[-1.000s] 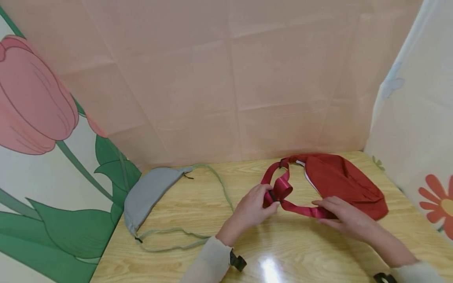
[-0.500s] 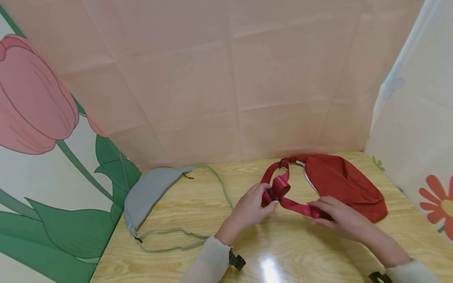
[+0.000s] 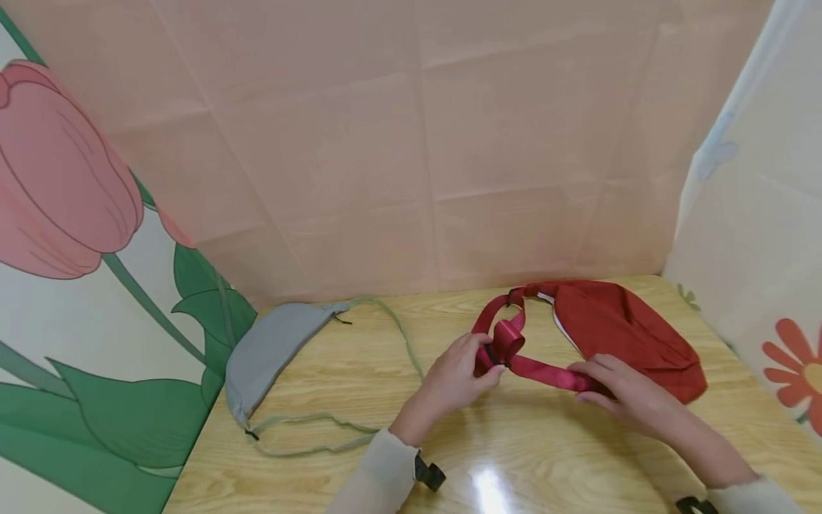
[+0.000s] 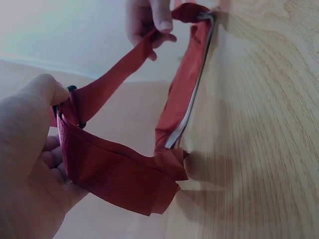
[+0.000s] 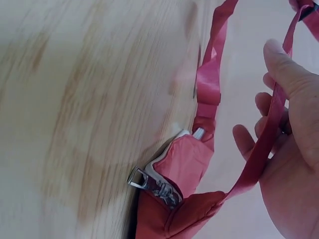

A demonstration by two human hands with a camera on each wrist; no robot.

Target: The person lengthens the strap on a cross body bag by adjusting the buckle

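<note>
A red waist bag lies at the back right of the table, its crimson strap reaching toward me. My left hand pinches the black strap slider between thumb and fingers; a loose loop of strap stands up beside it. Further right, my right hand holds the strap near the bag's front end. In the right wrist view the webbing runs between thumb and fingers, past the palm. The stretch between both hands is raised and fairly straight. A metal zipper pull shows on the bag.
A grey waist bag lies at the left of the wooden table, its pale green strap looping toward my left forearm. A peach backdrop rises behind the table, with printed flower sheets at both sides.
The standing loop beside my left hand has shifted slightly left. The strap between my hands looks straighter. My right hand went a little left, then back right; my left hand has barely moved.
</note>
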